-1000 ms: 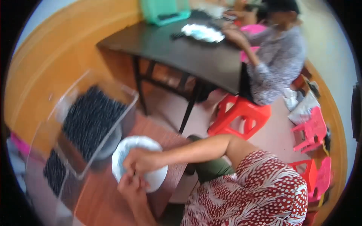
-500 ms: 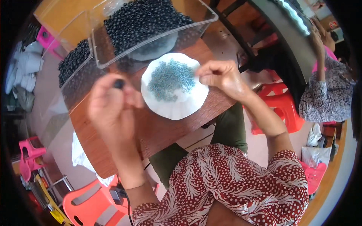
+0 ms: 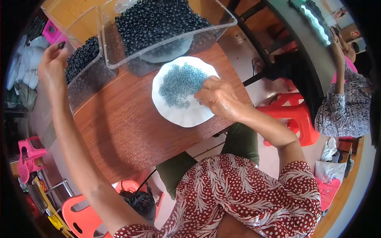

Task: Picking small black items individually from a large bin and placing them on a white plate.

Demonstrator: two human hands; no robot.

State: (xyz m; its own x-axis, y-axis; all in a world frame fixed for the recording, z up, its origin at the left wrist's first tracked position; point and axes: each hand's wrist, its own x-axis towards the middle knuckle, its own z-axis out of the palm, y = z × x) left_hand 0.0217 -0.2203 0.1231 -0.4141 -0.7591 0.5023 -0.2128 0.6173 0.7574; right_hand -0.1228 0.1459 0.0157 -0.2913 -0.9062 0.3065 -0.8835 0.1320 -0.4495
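Two hands now well apart: the left hand, near the plate half a second ago, has swung out to the left side of the smaller clear bin, its fingers pinching one small dark piece and holding it up. Whether it's over the bin or just beside it, I can't tell. Over on the white plate, the right hand has come in from the rim, curled fingers down by the blue beads; the tips are hidden, so I can't tell whether they grip anything. The plate sits on the wooden tabletop, just below the big bin of black rings. My read: the hands have split up, the dark piece carried clear of the plate while the right works the beads alone.
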